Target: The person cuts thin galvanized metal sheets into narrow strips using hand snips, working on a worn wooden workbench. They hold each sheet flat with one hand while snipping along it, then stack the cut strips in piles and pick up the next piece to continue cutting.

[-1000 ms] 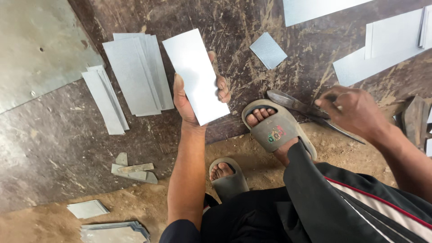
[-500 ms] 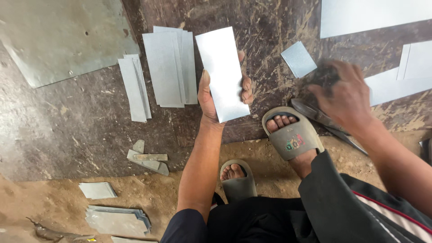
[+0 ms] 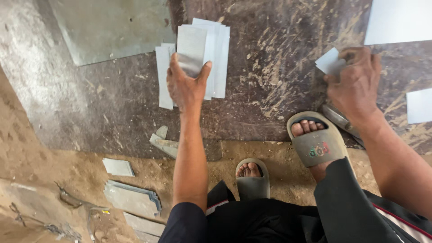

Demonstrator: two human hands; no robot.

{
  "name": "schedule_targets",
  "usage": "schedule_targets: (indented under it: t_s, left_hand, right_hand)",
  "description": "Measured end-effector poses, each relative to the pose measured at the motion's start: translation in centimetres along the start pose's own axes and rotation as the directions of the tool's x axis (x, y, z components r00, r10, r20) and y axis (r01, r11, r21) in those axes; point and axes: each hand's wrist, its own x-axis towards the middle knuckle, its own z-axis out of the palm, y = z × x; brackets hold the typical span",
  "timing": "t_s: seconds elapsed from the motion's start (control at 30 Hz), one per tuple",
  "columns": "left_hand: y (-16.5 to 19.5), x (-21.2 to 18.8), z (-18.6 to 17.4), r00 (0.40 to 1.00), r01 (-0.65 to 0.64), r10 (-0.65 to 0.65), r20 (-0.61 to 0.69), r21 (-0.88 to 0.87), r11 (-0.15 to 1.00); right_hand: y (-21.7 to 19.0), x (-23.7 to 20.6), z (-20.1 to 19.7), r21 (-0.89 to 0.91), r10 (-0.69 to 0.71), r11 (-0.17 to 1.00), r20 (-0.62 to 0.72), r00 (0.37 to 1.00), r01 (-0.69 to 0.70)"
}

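left hand (image 3: pixel 185 85) gripped a grey metal strip (image 3: pixel 191 49) above the strip stack (image 3: pixel 216 58) | right hand (image 3: pixel 355 83) pinched a small metal piece (image 3: pixel 329 62) | worn floor (image 3: pixel 270 67)

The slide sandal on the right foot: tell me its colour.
Grey-olive slide sandal, with a small multicoloured emblem on its strap; the head view shows it best.

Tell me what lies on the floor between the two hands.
In the head view, only bare, scratched dark sheet lies between the left hand, holding a metal strip, and the right hand, holding a small metal piece.
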Motion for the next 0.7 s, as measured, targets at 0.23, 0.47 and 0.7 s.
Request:
schedule_targets:
  t_s: [0.23,0.47,0.7]
  left_hand:
    - [1.3,-1.8,1.5,0.903,-0.364,0.329,-0.277,-0.084,0.928]
    - [7.5,-6.8,3.8,0.791,-0.583,0.595,-0.141,-0.467,0.665]
    - [8.2,-5.6,1.8,0.578,-0.606,0.816,0.03,-0.653,0.453]
  right_hand:
    - [0.7,0.2,-0.6,0.09,0.038,0.995,0.019,0.999,-0.039]
    - [-1.2,0.6,-1.4,0.339,0.062,0.941,-0.139,0.988,-0.011]
    - [0.6,-1.3,-6.2,0.535,0.426,0.702,0.213,0.879,-0.47]
